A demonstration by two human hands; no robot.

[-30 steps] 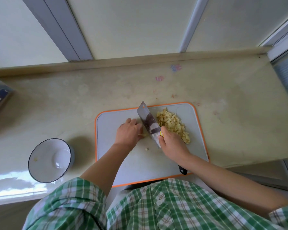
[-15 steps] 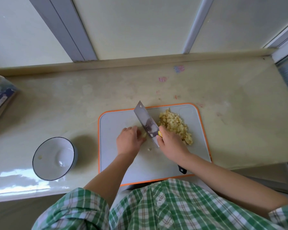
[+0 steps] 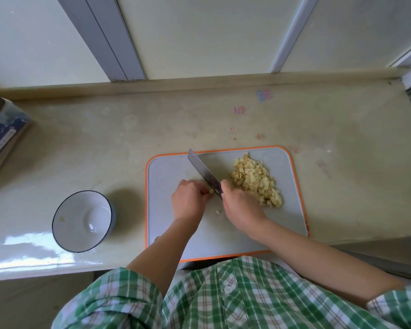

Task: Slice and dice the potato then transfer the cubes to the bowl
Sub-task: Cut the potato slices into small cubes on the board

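Knife [image 3: 205, 172] swung down onto potato bit [image 3: 211, 191] | right fingers [image 3: 225, 186] gripping it | left fingers [image 3: 198, 186] pinching bit

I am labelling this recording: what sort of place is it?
Probably a home kitchen counter: an orange-rimmed grey plastic cutting board, a flat steel cleaver beside a pile of diced pale potato, and a round white bowl.

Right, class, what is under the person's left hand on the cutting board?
A small pale potato piece pokes out at the fingertips of the left hand, beside the knife blade. How much more potato lies beneath the curled fingers is covered.
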